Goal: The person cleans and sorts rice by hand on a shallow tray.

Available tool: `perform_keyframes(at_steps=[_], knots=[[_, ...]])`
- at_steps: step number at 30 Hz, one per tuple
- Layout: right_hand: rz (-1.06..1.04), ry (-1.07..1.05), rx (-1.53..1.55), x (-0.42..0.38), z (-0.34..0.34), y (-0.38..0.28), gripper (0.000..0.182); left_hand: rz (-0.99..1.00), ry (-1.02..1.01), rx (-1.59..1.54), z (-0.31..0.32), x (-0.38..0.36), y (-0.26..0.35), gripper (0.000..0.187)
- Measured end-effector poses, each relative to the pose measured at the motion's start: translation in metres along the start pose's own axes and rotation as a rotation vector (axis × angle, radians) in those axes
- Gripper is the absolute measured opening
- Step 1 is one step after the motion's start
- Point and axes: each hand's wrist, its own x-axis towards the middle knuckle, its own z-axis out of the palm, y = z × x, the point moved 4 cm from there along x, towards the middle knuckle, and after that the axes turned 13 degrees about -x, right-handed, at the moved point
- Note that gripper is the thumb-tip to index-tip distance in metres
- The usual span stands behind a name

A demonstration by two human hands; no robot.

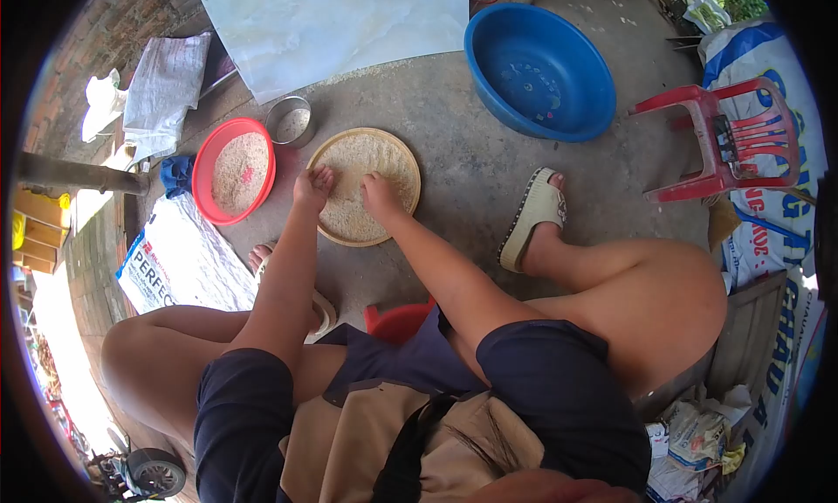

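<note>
Concrete floor [445, 136] holds one grain-filled tray [418, 187] beneath two hands [316, 187] [379, 196].

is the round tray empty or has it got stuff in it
Not empty: the round tray holds pale grains spread across its base.

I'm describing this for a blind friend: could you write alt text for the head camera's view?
Seen from above, a left hand and right hand reach over a round tray of pale grain on the floor. A metal pot and red bowl are to the left; a blue tub and red chair, to the right.
</note>
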Motion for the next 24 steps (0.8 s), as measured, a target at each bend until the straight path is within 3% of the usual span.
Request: perform_keyframes(at_steps=[2, 5, 6, 8, 9, 11, 15, 17, 21, 24], knots=[[0.119, 0.199, 0.281, 0.005, -0.018, -0.011, 0.007, -0.008, 0.033, 0.032, 0.005, -0.005, 0.0, 0.036], [-0.011, 0.331, 0.397, 0.022, -0.042, -0.041, 0.009, -0.08, -0.043, 0.071, 0.014, 0.004, -0.001, 0.034], [-0.012, 0.327, 0.391, 0.024, -0.043, -0.042, 0.009, -0.084, -0.044, 0.066, 0.019, 0.003, -0.008, 0.034], [-0.006, 0.247, 0.465, 0.03, -0.042, -0.043, 0.014, -0.26, -0.239, 0.088, 0.037, -0.001, -0.028, 0.033], [-0.005, 0.245, 0.464, 0.028, -0.045, -0.042, 0.014, -0.262, -0.238, 0.086, 0.044, -0.006, -0.033, 0.033], [-0.015, 0.446, 0.218, 0.017, -0.062, -0.039, 0.024, -0.267, -0.261, 0.203, 0.057, -0.014, -0.037, 0.031], [0.054, 0.428, 0.083, -0.006, -0.058, -0.007, 0.032, -0.204, -0.134, 0.049, 0.056, 0.0, -0.029, 0.031], [0.08, 0.262, -0.052, -0.017, -0.043, 0.014, 0.036, -0.175, -0.086, 0.008, 0.054, -0.008, -0.023, 0.03], [-0.038, 0.133, -0.177, -0.02, -0.029, 0.032, 0.021, -0.042, -0.024, -0.025, 0.029, 0.0, -0.011, 0.031], [0.067, 0.077, -0.19, -0.007, -0.021, 0.035, 0.009, -0.029, 0.0, -0.034, 0.016, -0.001, -0.013, 0.032]])
